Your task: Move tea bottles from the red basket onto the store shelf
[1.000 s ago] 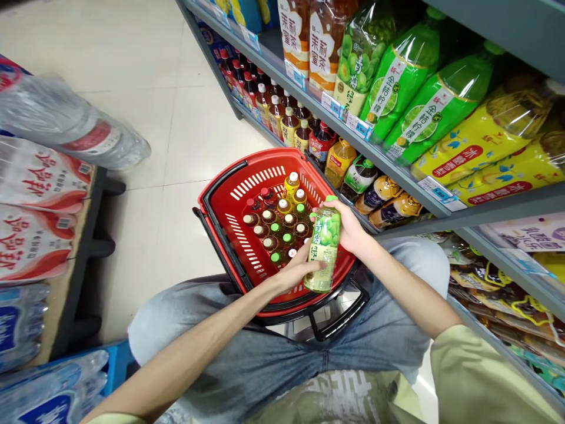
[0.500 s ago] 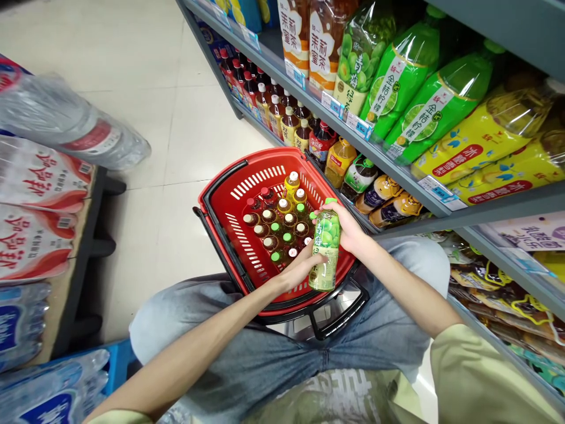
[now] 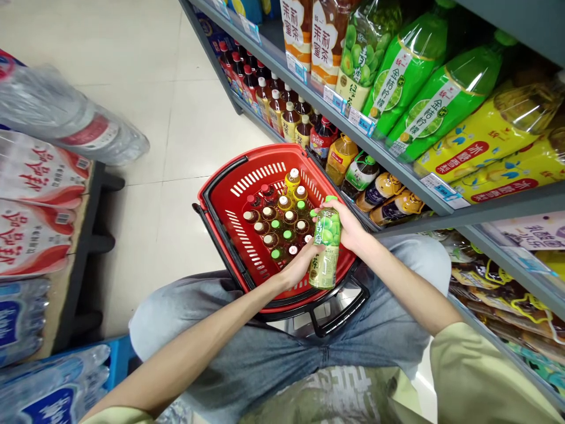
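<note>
Both hands hold one green-labelled tea bottle [image 3: 325, 247] upright over the near right corner of a red shopping basket [image 3: 229, 176]. My right hand [image 3: 348, 227] wraps its upper part from the right. My left hand [image 3: 300, 265] grips its lower part from the left. Several capped bottles [image 3: 276, 221] stand packed inside the basket, which sits on the floor in front of my knees.
A shelf unit [image 3: 397, 171] runs along the right, with large drink bottles [image 3: 410, 65] above and smaller bottles [image 3: 282, 109] on the low shelf. Wrapped water packs [image 3: 39, 176] are stacked on the left. Tiled floor [image 3: 185, 129] lies beyond the basket.
The bottle has been turned more upright and brought slightly lower and closer to the basket; my left hand has slid further round its lower half.
</note>
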`<state>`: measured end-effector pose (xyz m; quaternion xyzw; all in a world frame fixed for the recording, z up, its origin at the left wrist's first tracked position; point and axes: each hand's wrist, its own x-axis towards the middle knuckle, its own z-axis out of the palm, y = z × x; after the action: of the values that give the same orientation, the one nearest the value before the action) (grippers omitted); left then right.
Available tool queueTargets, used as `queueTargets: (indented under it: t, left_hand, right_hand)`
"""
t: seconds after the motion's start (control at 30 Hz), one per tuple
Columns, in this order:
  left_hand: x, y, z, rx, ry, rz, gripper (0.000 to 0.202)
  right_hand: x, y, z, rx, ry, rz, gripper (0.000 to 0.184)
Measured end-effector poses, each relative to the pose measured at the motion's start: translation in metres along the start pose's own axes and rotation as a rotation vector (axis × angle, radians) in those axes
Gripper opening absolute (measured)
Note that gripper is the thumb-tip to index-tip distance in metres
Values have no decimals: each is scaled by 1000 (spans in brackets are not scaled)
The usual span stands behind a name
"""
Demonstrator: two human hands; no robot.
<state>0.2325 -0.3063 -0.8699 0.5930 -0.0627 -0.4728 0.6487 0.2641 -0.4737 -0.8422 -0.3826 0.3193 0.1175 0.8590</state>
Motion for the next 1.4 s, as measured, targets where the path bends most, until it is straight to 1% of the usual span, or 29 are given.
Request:
queueTargets:
  t: [0.17, 0.27, 0.37, 0.5, 0.6, 0.73, 0.83, 1.0, 1.13, 1.27, 1.33, 1.4]
  left_hand:
    - [-2, 11, 2, 28, 5, -8, 62]
    - [-5, 21, 5, 92, -11, -14, 67]
    - [-7, 27, 7, 126, -8, -25, 73]
    - [-6, 25, 9, 151, -1, 2, 75]
    - [-3, 19, 8, 186, -1, 18, 75]
    - [1, 16, 3, 371, 85, 78, 77]
    - [1, 23, 0, 445, 91, 108, 87]
    - [-2, 33, 2, 370, 11, 178, 103]
    - [-4, 29, 2, 279, -70, 153, 115]
    - [-5, 25, -2, 173, -109, 90, 110]
    - [-5, 25, -4, 160, -92, 48, 105]
    - [-5, 27, -4, 177, -64, 36, 99]
  right_hand:
    - [1, 1, -1, -2, 11, -10, 16]
    - [1, 1, 0, -1, 26, -6, 16]
    - [-2, 0, 1, 0, 24, 2, 17]
    - [-3, 0, 3, 5, 23, 8, 17]
    - [-3, 1, 3, 6, 35, -20, 18]
    - [-2, -4, 3, 21, 77, -106, 18]
    - [-1, -13, 2, 65, 97, -109, 16]
    - [-2, -26, 1, 111, 107, -119, 13]
    - [-2, -23, 0, 93, 72, -126, 13]
    - [-1, -19, -3, 61, 57, -109, 14]
    - [-1, -19, -3, 53, 44, -94, 14]
    - [-1, -19, -3, 52, 41, -84, 14]
